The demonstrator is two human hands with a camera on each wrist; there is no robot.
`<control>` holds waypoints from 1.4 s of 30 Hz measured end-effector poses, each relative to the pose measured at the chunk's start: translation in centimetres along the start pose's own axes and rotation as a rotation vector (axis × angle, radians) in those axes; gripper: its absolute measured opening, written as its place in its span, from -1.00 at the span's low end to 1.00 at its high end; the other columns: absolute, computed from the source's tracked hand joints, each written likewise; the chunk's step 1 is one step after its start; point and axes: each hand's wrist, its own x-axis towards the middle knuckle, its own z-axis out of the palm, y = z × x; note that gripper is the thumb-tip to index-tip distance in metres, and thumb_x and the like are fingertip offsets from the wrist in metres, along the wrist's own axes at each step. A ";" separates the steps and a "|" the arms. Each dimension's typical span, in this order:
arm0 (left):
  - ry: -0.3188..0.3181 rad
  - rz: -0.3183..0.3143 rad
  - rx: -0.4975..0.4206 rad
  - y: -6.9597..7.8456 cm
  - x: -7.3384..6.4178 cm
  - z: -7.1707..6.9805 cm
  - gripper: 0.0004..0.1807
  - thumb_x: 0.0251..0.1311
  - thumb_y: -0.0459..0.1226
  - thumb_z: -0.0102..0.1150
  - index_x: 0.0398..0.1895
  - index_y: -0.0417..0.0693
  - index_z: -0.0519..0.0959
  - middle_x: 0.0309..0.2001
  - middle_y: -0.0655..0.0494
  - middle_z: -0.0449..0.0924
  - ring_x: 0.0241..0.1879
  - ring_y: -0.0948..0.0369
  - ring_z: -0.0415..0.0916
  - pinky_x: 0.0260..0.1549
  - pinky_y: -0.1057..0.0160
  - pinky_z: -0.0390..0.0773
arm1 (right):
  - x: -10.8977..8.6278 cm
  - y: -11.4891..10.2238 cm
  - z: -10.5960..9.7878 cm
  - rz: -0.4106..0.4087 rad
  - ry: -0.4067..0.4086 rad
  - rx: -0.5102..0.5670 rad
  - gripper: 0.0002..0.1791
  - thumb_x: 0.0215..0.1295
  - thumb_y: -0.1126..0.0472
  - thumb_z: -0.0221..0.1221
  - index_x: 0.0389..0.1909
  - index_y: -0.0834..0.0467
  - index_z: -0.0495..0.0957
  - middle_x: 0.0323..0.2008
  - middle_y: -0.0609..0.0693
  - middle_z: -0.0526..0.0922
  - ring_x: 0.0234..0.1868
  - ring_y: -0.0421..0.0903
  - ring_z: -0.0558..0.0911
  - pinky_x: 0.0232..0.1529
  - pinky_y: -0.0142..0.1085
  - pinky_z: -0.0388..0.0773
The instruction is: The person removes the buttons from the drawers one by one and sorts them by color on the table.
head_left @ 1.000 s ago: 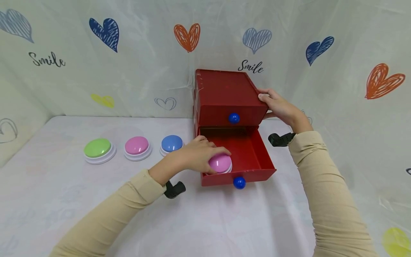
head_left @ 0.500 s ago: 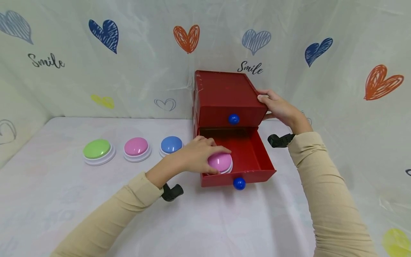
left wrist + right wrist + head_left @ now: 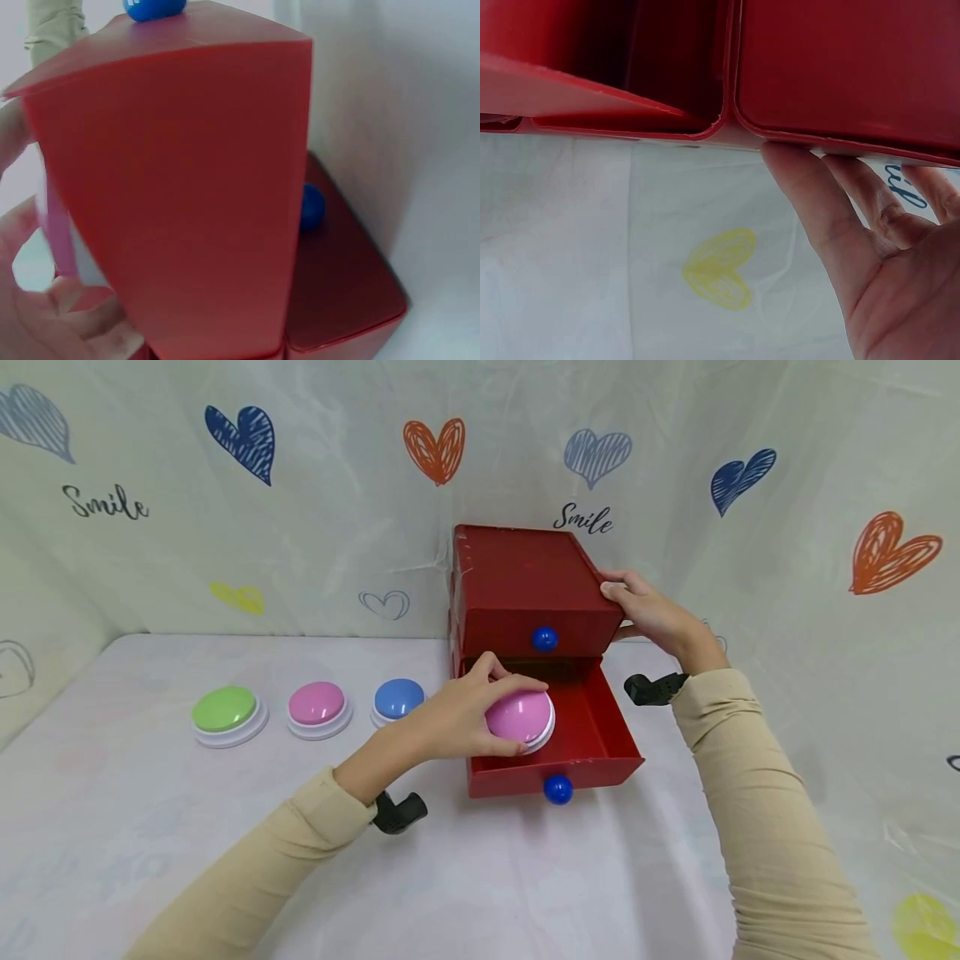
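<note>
In the head view my left hand [image 3: 453, 718] grips a dome-shaped pink push button [image 3: 517, 717] with a white base, thumb and fingers on opposite sides of it. The button is tilted over the pulled-out lower drawer [image 3: 596, 772] of a red two-drawer box [image 3: 525, 564]. In the left wrist view the pink button [image 3: 56, 232] is partly hidden behind the drawer's outer wall. My right hand [image 3: 652, 614] rests against the right side of the box near its upper front; in the right wrist view its extended fingers [image 3: 810, 187] touch the red wall.
To the left stand a green button [image 3: 223, 710], a second pink button [image 3: 317, 706] and a blue button [image 3: 397, 697], the blue partly hidden by my left wrist. The upper drawer with its blue knob [image 3: 545, 639] is closed. A heart-printed sheet [image 3: 337, 527] hangs behind the white-covered table.
My left hand has raised the pink button from low in the drawer's front left, moving it slightly right and tilting it. My right hand stays against the box.
</note>
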 end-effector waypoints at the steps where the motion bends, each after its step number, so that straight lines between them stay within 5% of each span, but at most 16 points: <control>1: 0.025 0.006 -0.027 0.1 -0.1 -0.1 -0.24 -0.16 -0.07 0.44 0.22 0.34 0.37 0.01 0.12 0.25 0.06 0.16 0.34 -0.20 0.24 0.61 | 0.0 0.0 0.0 0.001 0.000 0.000 -0.36 0.45 -0.11 -0.25 0.44 -0.01 -0.16 0.31 0.18 0.18 0.15 0.05 0.40 0.09 -0.09 0.48; 15: 0.267 0.007 -0.142 -0.3 -3.1 -2.0 -0.31 -0.12 -0.07 0.41 0.18 0.35 0.38 -0.05 0.13 0.25 0.05 0.18 0.30 -0.23 0.22 0.62 | -0.1 0.1 0.1 0.002 -0.003 -0.011 -0.38 0.46 -0.10 -0.27 0.44 0.00 -0.15 0.30 0.18 0.20 0.13 0.04 0.42 0.06 -0.13 0.50; 34: 0.432 -0.237 -0.020 -4.8 -13.2 -4.6 -0.41 -0.08 -0.14 0.38 0.10 0.12 0.43 -0.08 0.02 0.31 -0.10 0.03 0.38 -0.25 -0.04 0.60 | -0.2 -0.2 0.0 0.002 -0.009 -0.013 -0.36 0.46 -0.10 -0.28 0.44 0.02 -0.18 0.30 0.18 0.18 0.13 0.03 0.40 0.03 -0.18 0.51; 42: 0.451 -0.345 0.051 -6.7 -16.4 -4.8 -0.38 -0.12 -0.14 0.42 0.09 0.04 0.43 -0.08 -0.01 0.30 -0.12 -0.03 0.39 -0.28 -0.13 0.57 | -0.2 -0.3 0.0 -0.001 -0.006 -0.020 -0.36 0.46 -0.10 -0.28 0.44 0.02 -0.17 0.30 0.18 0.18 0.14 0.04 0.39 0.01 -0.21 0.52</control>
